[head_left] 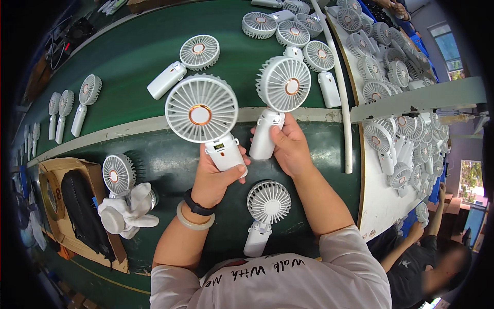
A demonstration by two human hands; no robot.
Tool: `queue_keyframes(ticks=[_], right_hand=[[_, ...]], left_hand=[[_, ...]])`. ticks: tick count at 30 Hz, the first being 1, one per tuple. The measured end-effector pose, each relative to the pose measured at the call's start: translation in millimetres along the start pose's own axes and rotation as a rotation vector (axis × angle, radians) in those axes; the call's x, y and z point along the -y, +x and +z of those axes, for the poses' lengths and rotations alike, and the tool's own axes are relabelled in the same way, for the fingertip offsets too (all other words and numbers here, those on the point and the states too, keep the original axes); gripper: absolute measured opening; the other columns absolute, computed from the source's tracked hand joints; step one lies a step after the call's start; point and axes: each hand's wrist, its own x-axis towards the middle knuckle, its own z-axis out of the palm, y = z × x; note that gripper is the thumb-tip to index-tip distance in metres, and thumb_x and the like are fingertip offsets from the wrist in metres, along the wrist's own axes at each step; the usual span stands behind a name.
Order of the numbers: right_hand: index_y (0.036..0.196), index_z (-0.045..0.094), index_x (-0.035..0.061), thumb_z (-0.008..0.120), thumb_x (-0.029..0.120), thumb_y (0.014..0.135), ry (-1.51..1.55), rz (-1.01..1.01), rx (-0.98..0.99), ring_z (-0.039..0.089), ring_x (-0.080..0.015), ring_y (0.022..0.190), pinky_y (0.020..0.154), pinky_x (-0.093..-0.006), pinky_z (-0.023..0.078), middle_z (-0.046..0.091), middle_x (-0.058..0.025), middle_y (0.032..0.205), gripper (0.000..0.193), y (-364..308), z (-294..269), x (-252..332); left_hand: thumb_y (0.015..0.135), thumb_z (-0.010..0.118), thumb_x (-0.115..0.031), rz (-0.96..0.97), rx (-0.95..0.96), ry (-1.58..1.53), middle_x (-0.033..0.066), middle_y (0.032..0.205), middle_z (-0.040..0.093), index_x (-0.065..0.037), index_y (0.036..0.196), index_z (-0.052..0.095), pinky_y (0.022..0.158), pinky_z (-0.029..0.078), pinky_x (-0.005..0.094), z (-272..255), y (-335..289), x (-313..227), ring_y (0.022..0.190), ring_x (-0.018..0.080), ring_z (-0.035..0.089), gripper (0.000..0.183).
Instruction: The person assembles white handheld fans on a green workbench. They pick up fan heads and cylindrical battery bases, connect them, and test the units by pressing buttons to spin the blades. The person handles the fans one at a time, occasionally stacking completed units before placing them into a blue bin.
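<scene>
My left hand [212,177] is closed around the handle of a white handheld fan [202,114], its round grille tilted up toward me. A small lit display shows on that fan's handle. In my right hand [292,147] is a second white handheld fan [284,85], gripped by its handle, its grille turned slightly to the right. Both fans have a copper-coloured ring around the hub. On the dark green surface between my forearms lies another handheld fan [268,202], with its plain-centred grille facing up.
A cardboard box [85,162] holding a black case and a tape roll sits left, beside a white glove [135,208] and an upright fan [118,175]. Several fans lie on the green belt [134,72]. More crowd the white table [373,206] at right, near a co-worker [417,262].
</scene>
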Motion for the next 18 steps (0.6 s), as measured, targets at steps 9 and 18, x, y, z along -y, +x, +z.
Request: queue_keyframes(ticks=[9,18], right_hand=[[0.118,0.044,0.0015,0.058,0.013,0.087,-0.084,0.026,-0.019,0.062,-0.0182,0.087,0.074,-0.0302,0.051,0.06,-0.0097,0.099,0.036,5.3,-5.1,4.8],[0.117,0.046,-0.0002,0.06,0.009,0.084,-0.036,0.042,0.029,0.062,-0.02,0.089,0.077,-0.0318,0.052,0.061,-0.0124,0.101,0.036,6.0,-8.5,4.7]], left_hand=[[0.072,0.069,0.004,-0.031,-0.137,0.152,0.0072,0.086,0.061,0.0,0.094,0.056,0.051,0.051,0.0229,11.3,0.0,0.0,0.072,0.0128,0.062,0.026],[0.072,0.063,0.006,0.009,-0.048,0.151,0.01,0.104,0.055,0.001,0.109,0.048,0.082,0.053,0.0389,8.4,-1.8,3.2,0.103,0.0261,0.057,0.041]])
